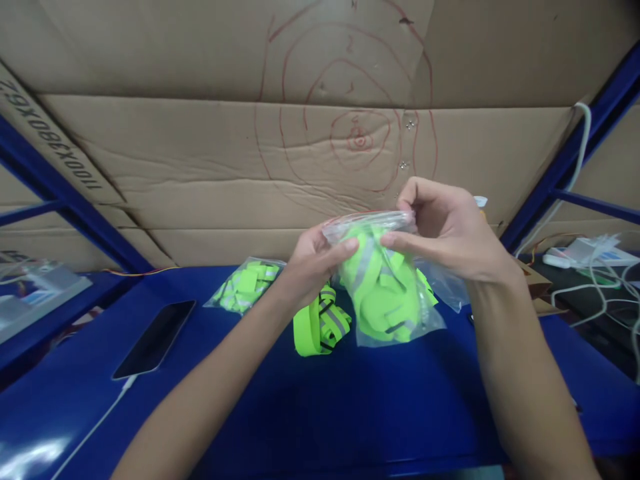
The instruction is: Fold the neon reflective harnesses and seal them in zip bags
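A clear plastic bag (385, 287) with neon yellow-green reflective strap inside hangs upright between my hands, above the blue table. My left hand (315, 260) grips its upper left side, thumb over the front. At the top right corner my right hand (445, 230) pinches the bag's edge, its thumb against the front. Behind and left of the bag, a loose bundle of the same strap (323, 323) lies on the table. Farther left rests another filled clear bag (247, 285). Some clear plastic (453, 287) shows below my right hand.
A phone (155, 340) with a white cable lies on the blue table (300, 420) at left. Cardboard (225, 147) with red rings drawn on it stands behind. Power strips (45, 297) and tangled white cables (600, 287) sit at the sides, beside blue metal posts.
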Tool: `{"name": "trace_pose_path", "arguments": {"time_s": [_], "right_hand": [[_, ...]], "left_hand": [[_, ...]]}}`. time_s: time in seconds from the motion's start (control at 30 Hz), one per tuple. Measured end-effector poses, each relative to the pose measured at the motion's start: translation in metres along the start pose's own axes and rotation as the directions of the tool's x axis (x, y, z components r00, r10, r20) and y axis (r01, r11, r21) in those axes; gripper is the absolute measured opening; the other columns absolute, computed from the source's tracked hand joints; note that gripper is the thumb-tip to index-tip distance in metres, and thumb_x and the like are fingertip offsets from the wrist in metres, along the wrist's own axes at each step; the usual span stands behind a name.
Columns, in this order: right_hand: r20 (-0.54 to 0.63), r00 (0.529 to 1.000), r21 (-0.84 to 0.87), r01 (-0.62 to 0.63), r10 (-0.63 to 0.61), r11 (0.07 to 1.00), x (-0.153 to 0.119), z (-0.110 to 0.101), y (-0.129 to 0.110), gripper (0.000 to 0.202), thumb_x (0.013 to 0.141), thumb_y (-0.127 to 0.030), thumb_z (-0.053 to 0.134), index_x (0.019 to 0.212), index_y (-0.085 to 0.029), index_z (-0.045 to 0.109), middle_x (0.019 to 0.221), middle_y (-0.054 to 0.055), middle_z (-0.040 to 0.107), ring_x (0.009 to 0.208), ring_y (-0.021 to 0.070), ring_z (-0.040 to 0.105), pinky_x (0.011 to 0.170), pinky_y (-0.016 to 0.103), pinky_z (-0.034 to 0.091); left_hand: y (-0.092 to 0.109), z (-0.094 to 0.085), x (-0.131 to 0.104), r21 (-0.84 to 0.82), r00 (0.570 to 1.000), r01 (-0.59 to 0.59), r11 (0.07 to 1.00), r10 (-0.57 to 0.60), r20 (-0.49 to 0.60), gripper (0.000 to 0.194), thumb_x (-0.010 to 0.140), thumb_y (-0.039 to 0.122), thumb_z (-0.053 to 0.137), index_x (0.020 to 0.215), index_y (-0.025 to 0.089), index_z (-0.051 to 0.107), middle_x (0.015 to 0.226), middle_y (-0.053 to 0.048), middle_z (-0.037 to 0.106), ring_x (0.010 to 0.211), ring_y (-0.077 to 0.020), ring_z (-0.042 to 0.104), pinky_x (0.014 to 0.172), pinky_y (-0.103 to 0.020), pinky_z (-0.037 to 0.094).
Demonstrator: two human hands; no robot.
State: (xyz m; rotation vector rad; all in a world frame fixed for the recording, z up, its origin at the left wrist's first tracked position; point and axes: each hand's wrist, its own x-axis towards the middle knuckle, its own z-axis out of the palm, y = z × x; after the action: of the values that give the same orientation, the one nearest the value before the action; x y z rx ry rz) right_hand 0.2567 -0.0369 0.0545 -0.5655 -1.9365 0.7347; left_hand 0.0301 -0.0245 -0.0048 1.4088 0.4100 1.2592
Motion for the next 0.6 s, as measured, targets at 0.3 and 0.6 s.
{"name": "trace_pose_path", "arguments": {"time_s": [0.3,0.6], "right_hand": [[-0.185,0.980,-0.048,0.058,-0.066,0.997,0.006,0.004,0.005,0.046,0.076,-0.049,0.099,0.099,-0.022,0.070,0.100,0.004,0.067,0.084,0.0160,0.058,0.072,0.030,0.051],[-0.283,0.959,-0.102,-0.022,-0.007,0.995,0.014,0.018,0.017,0.046,0.084,-0.061,0.089,0.075,-0.019,0.072,0.062,0.000,0.063,0.058,0.0128,0.055,0.054,0.028,0.040]], "left_hand": [[0.001,0.003,0.004,0.086,0.955,-0.161,0.983,0.177,-0.236,0.034,0.083,0.040,0.093,0.104,0.018,0.079,0.097,-0.005,0.080,0.093,-0.0211,0.075,0.087,-0.030,0.060],[-0.010,-0.007,0.007,0.281,0.801,-0.277,0.919,0.382,-0.461,0.042,0.096,0.057,0.079,0.079,0.021,0.066,0.068,0.002,0.060,0.063,-0.0134,0.056,0.059,-0.025,0.045]]}}
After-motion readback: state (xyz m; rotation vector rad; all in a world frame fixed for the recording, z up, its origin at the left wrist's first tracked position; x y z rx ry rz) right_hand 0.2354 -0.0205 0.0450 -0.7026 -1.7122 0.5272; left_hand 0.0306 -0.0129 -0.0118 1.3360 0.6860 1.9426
